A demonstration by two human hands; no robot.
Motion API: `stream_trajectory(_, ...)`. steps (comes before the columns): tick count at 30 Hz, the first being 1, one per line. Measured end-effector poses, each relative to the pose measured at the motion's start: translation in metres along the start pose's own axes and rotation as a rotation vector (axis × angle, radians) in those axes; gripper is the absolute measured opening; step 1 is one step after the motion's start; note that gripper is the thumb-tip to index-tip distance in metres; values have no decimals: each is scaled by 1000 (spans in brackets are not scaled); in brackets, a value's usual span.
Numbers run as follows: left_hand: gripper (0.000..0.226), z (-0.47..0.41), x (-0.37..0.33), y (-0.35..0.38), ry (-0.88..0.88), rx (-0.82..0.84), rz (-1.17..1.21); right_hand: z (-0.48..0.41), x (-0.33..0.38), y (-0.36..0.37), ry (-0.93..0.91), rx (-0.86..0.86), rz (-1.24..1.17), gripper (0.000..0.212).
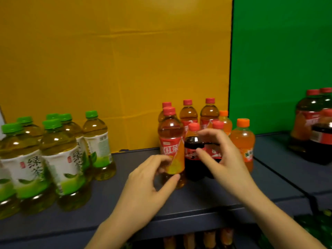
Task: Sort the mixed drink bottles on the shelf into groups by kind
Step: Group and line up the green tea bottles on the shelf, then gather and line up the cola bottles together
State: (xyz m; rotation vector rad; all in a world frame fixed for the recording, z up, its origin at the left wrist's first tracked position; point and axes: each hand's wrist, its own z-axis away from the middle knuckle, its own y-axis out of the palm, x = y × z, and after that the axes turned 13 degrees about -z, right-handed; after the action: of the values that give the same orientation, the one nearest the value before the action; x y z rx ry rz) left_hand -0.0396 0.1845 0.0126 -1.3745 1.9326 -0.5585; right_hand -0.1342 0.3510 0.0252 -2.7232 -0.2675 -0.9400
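1. Two bare forearms reach in from the bottom edge. The left hand [149, 178] grips the low part of the front red-tea bottle [171, 139], thumb on its front and fingers on its left side.
2. The right hand [228, 162] is curved in a wide C at the near cola bottle [193, 164]. Blur hides whether it touches it.
3. Both bottles stand upright near the middle of the grey shelf [136, 159], well back from its front edge [179, 220].
4. Bare shelf lies between the green-tea bottles [59, 159] on the left and the middle cluster, and also in front of the hands. A dark seam [276, 174] splits this board from the next board on the right.
5. A yellow panel [107, 69] and a green panel [278, 69] close off the back.
6. Six green caps can be counted on the left. A further bottle seems to be cut off at the picture's edge.
7. The middle cluster has four red-tea bottles, two cola bottles and two orange-soda bottles [242, 139], standing close together.
8. The far-right group [305, 123] is blurred. It shows at least two red caps and one dark cola-like bottle.
9. All visible bottles are capped. The green tea is pale yellow-green, the red tea amber, the cola near black and the soda bright orange.
10. Below the shelf, blurred lower bottles [208, 238] show. Their number is unclear.
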Motion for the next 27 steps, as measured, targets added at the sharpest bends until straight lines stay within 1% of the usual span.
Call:
stream_trajectory(2, 38, -11, -19, 18, 27, -14, 56, -8, -14, -19, 0, -111, 63, 36)
stream_trajectory(4, 47, -23, -35, 35, 36, -23, 90, -16, -29, -33, 19, -149, 112, 42)
stream_trajectory(7, 65, -43, -50, 60, 30, -48, 76, -25, -48, -39, 53, -116, 162, 51)
stream_trajectory(10, 75, -62, -58, 82, -48, -102, 31, -33, -58, -36, 79, -93, 175, 55)
stream_trajectory(12, 78, -72, -60, 94, -109, -143, -2, -37, -62, -34, 86, -75, 142, 53)
stream_trajectory(15, 80, -83, -62, 107, -196, -148, -18, -39, -73, -32, 103, -32, 110, 46)
stream_trajectory(18, 84, -92, -64, 111, -294, -133, -11, -39, -78, -32, 125, -25, 98, 59)
stream_trajectory(20, 85, -94, -65, 112, -334, -121, -34, -38, -79, -33, 101, -28, 78, 58)
stream_trajectory(23, 86, -90, -64, 112, -325, -138, -51, -33, -77, -36, 62, -34, 29, 54)
stream_trajectory(27, 82, -80, -61, 112, -249, -218, -50, -27, -75, -38, 49, -96, -31, 46)
